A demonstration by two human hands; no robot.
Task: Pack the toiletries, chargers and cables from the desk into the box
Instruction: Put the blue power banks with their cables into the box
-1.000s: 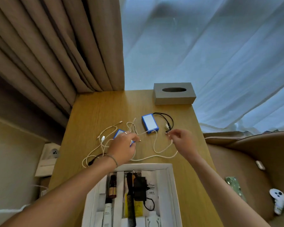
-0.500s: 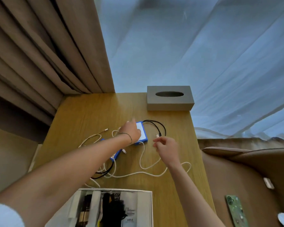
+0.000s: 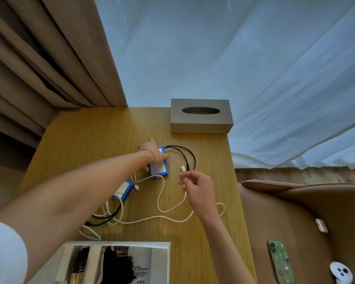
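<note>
On the desk [image 3: 94,136], change since half a second back: left hand [image 3: 155,153] has moved further onto the far blue charger [image 3: 158,168] and now lies over its far end, fingers curled around the edges, gripping it; before, it was only reaching the near edge. Left arm fully extended across the desk. Right hand [image 3: 197,186] has barely shifted; thumb and forefinger pinch the white cable [image 3: 162,193] just below its plug, other fingers loosely curled. Black cable [image 3: 188,154] loops beside that charger. Second blue charger [image 3: 123,190] lies nearer, partly under the left forearm. Box [image 3: 158,245] sits at the desk's near edge, already holding items. Grey tissue box [image 3: 201,116] at the far edge.
</note>
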